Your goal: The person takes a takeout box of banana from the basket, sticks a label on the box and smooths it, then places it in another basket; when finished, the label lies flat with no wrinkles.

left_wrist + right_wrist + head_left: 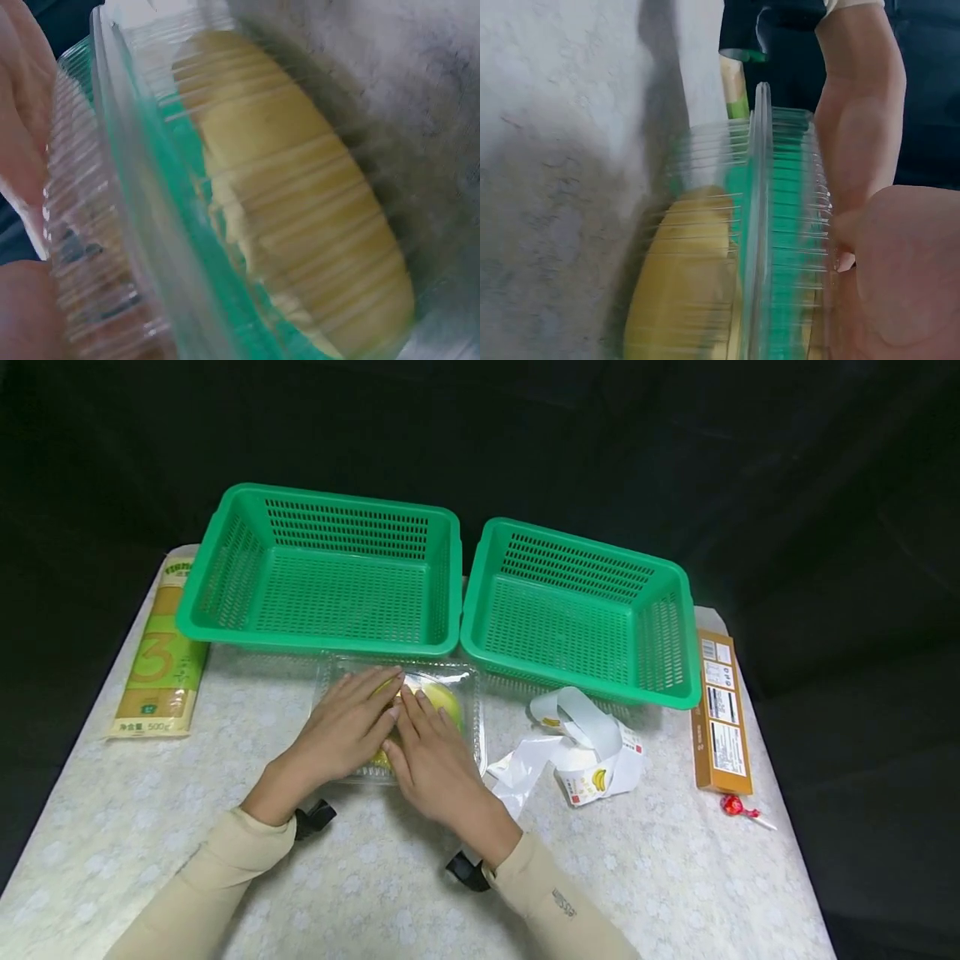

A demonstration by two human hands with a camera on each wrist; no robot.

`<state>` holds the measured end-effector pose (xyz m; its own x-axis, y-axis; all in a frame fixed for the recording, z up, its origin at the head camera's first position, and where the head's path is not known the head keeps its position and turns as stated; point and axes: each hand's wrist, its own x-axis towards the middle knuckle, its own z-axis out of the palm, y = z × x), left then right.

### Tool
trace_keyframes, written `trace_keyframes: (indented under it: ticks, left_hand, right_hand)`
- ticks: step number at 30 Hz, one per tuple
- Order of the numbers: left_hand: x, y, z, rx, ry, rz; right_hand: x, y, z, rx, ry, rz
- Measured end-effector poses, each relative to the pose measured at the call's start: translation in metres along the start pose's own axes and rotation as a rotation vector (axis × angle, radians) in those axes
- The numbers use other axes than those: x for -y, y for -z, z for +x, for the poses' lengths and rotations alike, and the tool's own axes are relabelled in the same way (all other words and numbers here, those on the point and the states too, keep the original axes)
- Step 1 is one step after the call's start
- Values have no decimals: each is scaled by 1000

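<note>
A clear plastic clamshell box (472, 727) stands in the middle of the table, its lid over its base. Through the ribbed wall in the left wrist view shows a smooth, oblong yellow thing (277, 187) that looks like a fruit; the right wrist view shows yellow (682, 277) through the wall too. My left hand (345, 722) lies with straight fingers across the left part of the lid. On the lid's middle rests my right hand (435, 760), fingers extended, its fingertips meeting the left hand's. Both hands hide much of the contents.
Behind the box stand two green baskets, a left one (337, 647) and a right one (570, 682). A curled strip of banana labels (600, 752) lies right of the box. Noodle-like pack (157, 668) far left; orange carton (722, 718) and red lollipop (732, 806) far right.
</note>
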<state>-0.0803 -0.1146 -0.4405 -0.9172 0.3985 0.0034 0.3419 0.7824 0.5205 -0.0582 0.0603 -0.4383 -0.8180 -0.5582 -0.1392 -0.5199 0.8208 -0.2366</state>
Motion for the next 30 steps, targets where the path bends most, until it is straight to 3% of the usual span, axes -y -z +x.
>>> trace_keyframes:
  ticks: [7,12,16,21,30]
  left_hand:
    - [-2,-5,-2,-18,0,63]
    - [-2,-9,-1,-71,-6,78]
    - [-5,-11,2,-66,4,94]
    - [-7,-10,3,-52,14,92]
    - [-7,-8,1,-36,29,70]
  right_hand:
    - [0,-5,-25,-26,12,-13]
    - [-1,-2,-37,-29,-6,76]
    - [-3,5,-40,-26,-14,115]
    - [-4,13,-28,-30,-24,163]
    - [-16,15,15,-47,-84,132]
